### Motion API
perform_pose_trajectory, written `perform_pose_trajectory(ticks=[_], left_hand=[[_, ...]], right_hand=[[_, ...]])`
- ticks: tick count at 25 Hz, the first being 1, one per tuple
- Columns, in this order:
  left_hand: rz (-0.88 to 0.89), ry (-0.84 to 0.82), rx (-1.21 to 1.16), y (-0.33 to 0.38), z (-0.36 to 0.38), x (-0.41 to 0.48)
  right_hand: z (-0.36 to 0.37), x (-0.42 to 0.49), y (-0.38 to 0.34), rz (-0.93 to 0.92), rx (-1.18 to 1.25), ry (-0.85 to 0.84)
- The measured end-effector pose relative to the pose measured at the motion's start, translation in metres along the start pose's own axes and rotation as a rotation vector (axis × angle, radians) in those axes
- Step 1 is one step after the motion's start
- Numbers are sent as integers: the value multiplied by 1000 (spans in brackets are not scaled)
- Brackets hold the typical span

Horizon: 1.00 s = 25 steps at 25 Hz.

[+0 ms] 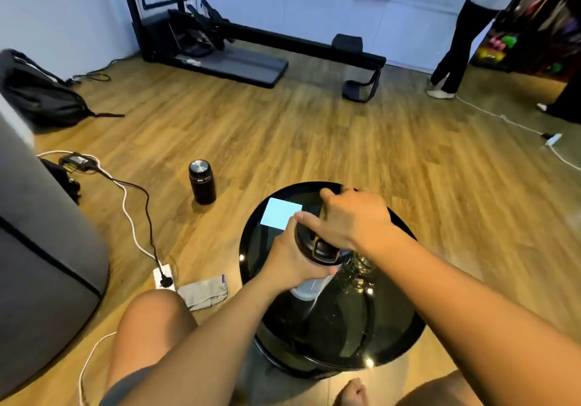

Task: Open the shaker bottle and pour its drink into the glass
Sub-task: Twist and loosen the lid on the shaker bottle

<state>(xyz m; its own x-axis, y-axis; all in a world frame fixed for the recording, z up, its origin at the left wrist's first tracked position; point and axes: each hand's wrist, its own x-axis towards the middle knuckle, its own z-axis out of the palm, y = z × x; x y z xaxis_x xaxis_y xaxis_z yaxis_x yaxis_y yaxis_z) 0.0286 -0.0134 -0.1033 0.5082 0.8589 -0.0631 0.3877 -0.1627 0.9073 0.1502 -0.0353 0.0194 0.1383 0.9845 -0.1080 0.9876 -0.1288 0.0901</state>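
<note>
Shaker bottle | our left hand holds its body, right hand grips the lid | twist slowly, keep upright beside glass

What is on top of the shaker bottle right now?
The right hand covers the shaker bottle, its fingers gripping the dark lid. The left hand holds the body. Most of the lid is hidden, so its seal cannot be judged.

Glass crowds shaker bottle at frame centre; black round table bare lower right, upper left.
</note>
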Motion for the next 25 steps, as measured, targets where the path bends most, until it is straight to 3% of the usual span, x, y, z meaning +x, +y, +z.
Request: perform_pose_trajectory(ticks=[1, 3, 10, 12, 15, 16, 19, 23, 25], left_hand=[[-12, 0, -3, 1, -1, 0], [-22, 6, -20, 2, -1, 1], [22, -21, -77, -7, 6, 1], [34, -9, -93, -3, 5, 0], [19, -5, -38, 1, 1, 0], [11, -12, -28, 0, 0, 1], [16, -10, -27, -2, 1, 1], [26, -45, -26, -5, 4, 2], [37, -35, -53, -7, 5, 3]], right_hand=[[5, 1, 2, 74, 22, -60], [11, 5, 4, 23, 145, -143], [2, 5, -5, -492, 336, -176], [-8, 9, -2, -439, 372, -101], [-8, 12, 8, -109, -74, -75], [-1, 11, 7, -53, -102, -98], [11, 6, 4, -144, 37, -92], [13, 0, -5, -500, 250, -70], [7, 1, -3, -490, 424, -67]])
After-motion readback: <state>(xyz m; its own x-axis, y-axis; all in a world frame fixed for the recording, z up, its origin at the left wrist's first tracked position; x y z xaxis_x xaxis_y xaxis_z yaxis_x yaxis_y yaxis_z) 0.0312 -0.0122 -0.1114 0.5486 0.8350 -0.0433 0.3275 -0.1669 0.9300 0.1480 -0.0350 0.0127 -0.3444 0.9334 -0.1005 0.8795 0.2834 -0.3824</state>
